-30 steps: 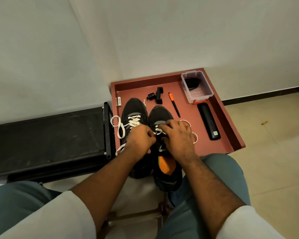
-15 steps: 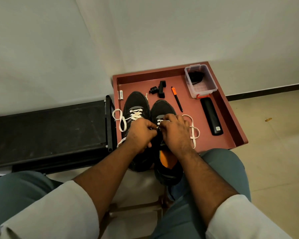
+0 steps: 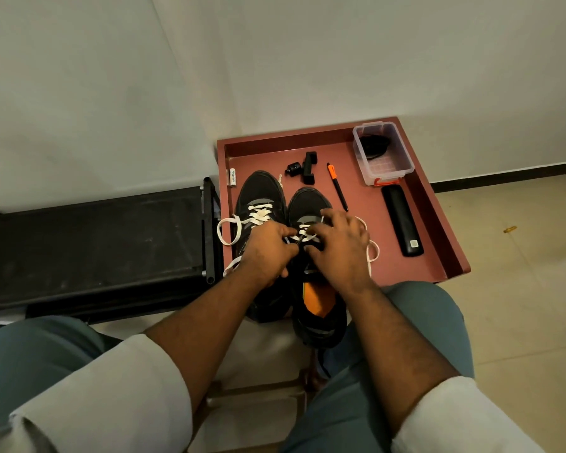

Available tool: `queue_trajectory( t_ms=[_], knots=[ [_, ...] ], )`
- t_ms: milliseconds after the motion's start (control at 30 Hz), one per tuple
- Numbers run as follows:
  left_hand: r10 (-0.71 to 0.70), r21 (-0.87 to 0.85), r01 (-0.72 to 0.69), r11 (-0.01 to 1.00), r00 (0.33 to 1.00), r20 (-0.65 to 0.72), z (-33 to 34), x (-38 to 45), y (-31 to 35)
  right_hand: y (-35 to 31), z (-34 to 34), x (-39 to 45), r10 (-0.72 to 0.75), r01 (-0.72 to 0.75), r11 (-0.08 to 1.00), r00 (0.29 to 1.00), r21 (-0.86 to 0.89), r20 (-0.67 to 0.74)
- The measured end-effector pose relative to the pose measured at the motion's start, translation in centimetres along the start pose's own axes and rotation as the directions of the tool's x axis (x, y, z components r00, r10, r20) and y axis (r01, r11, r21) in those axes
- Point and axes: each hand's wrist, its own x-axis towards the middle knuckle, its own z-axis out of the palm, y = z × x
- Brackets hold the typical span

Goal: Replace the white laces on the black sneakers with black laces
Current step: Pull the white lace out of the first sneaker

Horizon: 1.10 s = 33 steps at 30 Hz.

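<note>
Presently: two sneakers on red tray (image 3: 438, 243). Left sneaker (image 3: 258, 194) fully laced in white; right sneaker (image 3: 307, 204) partly unlaced, white lace (image 3: 371, 253) trailing loose. Left hand (image 3: 268, 253) curled, pinching lace at an eyelet; right hand (image 3: 340, 246) fingers spread over the crossings. Black laces probably in clear box (image 3: 402, 158); none threaded. Progress: early.

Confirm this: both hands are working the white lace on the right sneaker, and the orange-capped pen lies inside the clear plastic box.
Not quite. The head view shows the orange-capped pen lying loose on the red tray, left of the clear plastic box. The rest holds: left hand and right hand work the white lace on the right sneaker.
</note>
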Motion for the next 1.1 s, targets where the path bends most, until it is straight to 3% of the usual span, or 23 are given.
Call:
queue_trajectory(
  t_ms=[167,233,300,333,400,433,467,500,600,667,767,900,967,1033,1100],
  knots=[
    [0.016,0.015,-0.016,1.0,1.0,0.003,-0.1,-0.1,0.2,-0.5,0.7,0.2,-0.034,0.042,0.985,0.998,-0.165,0.048],
    [0.001,0.02,-0.002,1.0,1.0,0.01,-0.1,0.0,0.2,-0.4,0.5,0.1,-0.021,0.019,0.995,1.0,-0.101,-0.016],
    [-0.016,0.015,0.016,1.0,1.0,0.01,0.0,0.1,0.1,0.6,0.2,0.2,0.124,-0.115,0.992,0.977,0.059,-0.174],
    [-0.022,0.013,0.022,1.0,1.0,0.009,0.0,0.1,0.1,1.7,-0.1,0.5,0.278,-0.227,0.95,0.928,0.212,-0.25],
    [-0.029,0.018,0.029,0.999,1.0,0.007,0.0,0.1,0.1,4.1,-1.2,1.2,0.607,-0.389,0.725,0.751,0.568,-0.259],
    [-0.032,0.023,0.031,0.999,0.999,0.007,0.1,0.1,0.1,5.1,-1.8,1.3,0.708,-0.425,0.614,0.668,0.665,-0.228],
    [-0.035,0.026,0.034,0.999,0.999,0.006,0.1,0.1,0.1,5.8,-2.2,1.2,0.746,-0.451,0.579,0.629,0.679,-0.218],
    [-0.036,0.028,0.036,0.999,0.999,0.0,0.1,0.1,0.1,5.7,-2.3,1.1,0.727,-0.462,0.617,0.644,0.637,-0.238],
    [-0.025,0.043,0.026,0.999,1.0,-0.01,0.1,0.1,0.4,3.3,-1.5,0.4,0.367,-0.257,0.902,0.88,0.348,-0.302],
    [-0.018,0.052,0.018,0.998,1.0,-0.002,0.1,0.1,0.4,1.3,-0.6,0.1,0.101,-0.082,0.989,0.982,0.119,-0.16],
    [-0.013,0.05,0.013,0.999,1.0,-0.001,0.1,0.1,0.2,0.4,0.6,0.3,0.009,-0.008,0.998,1.0,-0.066,0.01],
    [-0.022,0.043,0.022,0.999,1.0,0.001,0.1,0.2,0.1,0.8,0.8,0.5,0.023,-0.022,1.0,0.996,0.006,-0.081],
    [-0.031,0.025,0.031,0.999,1.0,0.002,0.2,0.2,0.1,2.3,0.6,0.9,0.28,-0.208,0.933,0.932,0.294,-0.23],
    [-0.029,0.009,0.029,1.0,1.0,-0.001,0.2,0.1,0.0,4.3,-0.6,1.5,0.622,-0.311,0.648,0.743,0.696,-0.248],
    [-0.024,0.009,0.024,1.0,1.0,0.0,0.2,0.1,0.0,6.2,-1.8,1.5,0.815,-0.325,0.366,0.564,0.872,-0.132]
  ],
)
